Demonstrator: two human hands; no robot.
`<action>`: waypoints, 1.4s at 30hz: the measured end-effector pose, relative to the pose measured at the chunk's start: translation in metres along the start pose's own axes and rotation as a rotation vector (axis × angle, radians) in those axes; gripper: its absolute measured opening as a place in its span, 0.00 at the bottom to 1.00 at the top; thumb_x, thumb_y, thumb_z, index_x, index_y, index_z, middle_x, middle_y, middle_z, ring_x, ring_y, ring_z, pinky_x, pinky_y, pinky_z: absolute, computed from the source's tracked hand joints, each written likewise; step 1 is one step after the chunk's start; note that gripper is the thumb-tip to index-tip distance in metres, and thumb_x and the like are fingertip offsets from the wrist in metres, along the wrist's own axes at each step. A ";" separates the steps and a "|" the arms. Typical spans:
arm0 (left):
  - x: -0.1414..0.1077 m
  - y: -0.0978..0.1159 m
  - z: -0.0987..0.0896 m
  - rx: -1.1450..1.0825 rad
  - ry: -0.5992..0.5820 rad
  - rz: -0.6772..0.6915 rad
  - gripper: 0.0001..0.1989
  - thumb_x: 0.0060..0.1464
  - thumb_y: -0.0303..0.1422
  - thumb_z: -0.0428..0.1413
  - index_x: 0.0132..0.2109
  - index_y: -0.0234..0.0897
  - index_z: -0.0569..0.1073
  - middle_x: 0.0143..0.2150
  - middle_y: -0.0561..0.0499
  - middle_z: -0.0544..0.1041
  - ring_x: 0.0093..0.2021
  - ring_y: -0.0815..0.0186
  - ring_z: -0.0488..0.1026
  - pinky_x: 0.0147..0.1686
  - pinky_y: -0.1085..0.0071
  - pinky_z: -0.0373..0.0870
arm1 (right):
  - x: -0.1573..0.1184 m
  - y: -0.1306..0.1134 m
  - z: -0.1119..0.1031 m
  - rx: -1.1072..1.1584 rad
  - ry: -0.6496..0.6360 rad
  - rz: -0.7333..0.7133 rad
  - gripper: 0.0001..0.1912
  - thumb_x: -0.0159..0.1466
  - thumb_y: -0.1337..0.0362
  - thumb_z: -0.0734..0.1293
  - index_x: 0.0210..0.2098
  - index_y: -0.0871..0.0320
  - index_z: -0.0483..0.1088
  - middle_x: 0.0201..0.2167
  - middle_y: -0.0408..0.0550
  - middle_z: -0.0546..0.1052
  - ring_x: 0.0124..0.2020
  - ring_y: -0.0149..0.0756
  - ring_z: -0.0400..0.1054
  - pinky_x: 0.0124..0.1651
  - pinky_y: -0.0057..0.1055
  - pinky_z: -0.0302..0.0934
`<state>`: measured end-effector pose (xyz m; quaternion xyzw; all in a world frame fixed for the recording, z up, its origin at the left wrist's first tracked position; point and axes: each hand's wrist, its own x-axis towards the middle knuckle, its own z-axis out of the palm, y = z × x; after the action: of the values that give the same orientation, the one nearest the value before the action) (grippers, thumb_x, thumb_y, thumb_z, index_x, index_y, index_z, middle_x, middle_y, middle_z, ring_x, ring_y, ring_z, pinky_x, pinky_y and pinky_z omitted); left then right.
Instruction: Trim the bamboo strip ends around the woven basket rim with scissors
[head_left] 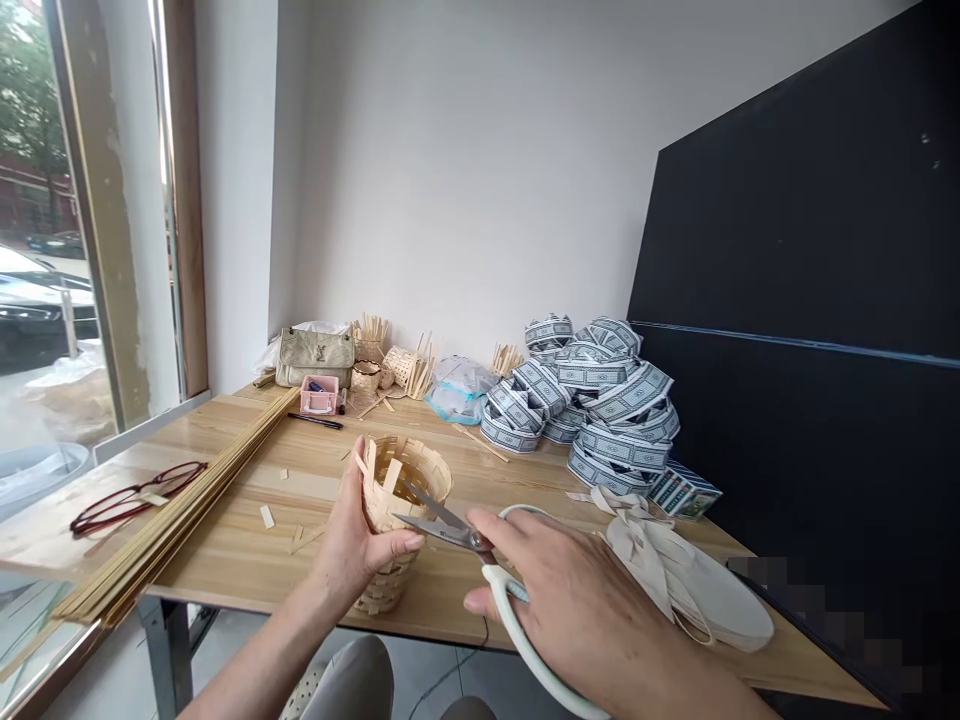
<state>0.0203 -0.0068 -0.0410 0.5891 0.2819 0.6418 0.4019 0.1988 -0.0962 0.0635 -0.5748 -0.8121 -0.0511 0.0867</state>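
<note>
Bright daylight from left-hand window (37, 220)

Red-framed glasses (137, 491) are lying at the left, and a handbag (315, 357) is standing behind a pink box (319, 397) on the worktop (240, 550). A plastic bag (459, 384) is resting near the wall (480, 180), while patterned bands (596, 374) are sitting heaped beside a black board (795, 250).

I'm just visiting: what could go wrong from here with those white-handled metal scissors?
The blades of the white-handled metal scissors, gripped in the right hand, stand open close to the thumb of the left hand; a slip might nick it. In this view they also cross the rim of the round, pale, woven-strip basket, so closing them could perhaps snip the wrong strip.
</note>
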 end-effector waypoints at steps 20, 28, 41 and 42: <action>0.003 0.010 -0.010 -0.004 -0.073 -0.049 0.49 0.34 0.41 0.66 0.61 0.34 0.52 0.60 0.36 0.62 0.61 0.45 0.59 0.60 0.51 0.54 | 0.002 0.004 -0.018 0.145 -0.156 0.020 0.08 0.57 0.60 0.69 0.36 0.52 0.68 0.24 0.38 0.73 0.24 0.33 0.65 0.26 0.26 0.46; 0.002 0.016 -0.009 0.040 -0.053 0.013 0.46 0.36 0.43 0.65 0.60 0.35 0.56 0.57 0.39 0.66 0.58 0.48 0.62 0.57 0.55 0.59 | 0.005 -0.002 -0.017 0.054 -0.114 0.026 0.08 0.57 0.58 0.69 0.32 0.54 0.67 0.25 0.40 0.74 0.25 0.34 0.67 0.26 0.26 0.45; 0.002 0.015 -0.007 0.011 -0.099 0.028 0.43 0.37 0.44 0.65 0.58 0.35 0.57 0.55 0.40 0.68 0.56 0.49 0.65 0.55 0.56 0.62 | 0.007 0.000 -0.014 0.036 -0.104 0.009 0.10 0.57 0.55 0.69 0.35 0.52 0.69 0.26 0.41 0.76 0.26 0.36 0.69 0.26 0.27 0.45; 0.003 0.017 -0.006 0.003 -0.119 0.028 0.42 0.38 0.44 0.65 0.58 0.35 0.57 0.54 0.40 0.69 0.55 0.50 0.66 0.54 0.56 0.63 | 0.007 -0.001 -0.015 0.032 -0.105 0.006 0.10 0.57 0.55 0.69 0.36 0.51 0.69 0.26 0.41 0.76 0.27 0.36 0.70 0.26 0.27 0.46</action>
<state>0.0118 -0.0126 -0.0266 0.6307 0.2503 0.6109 0.4079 0.1970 -0.0923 0.0795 -0.5778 -0.8144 -0.0076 0.0531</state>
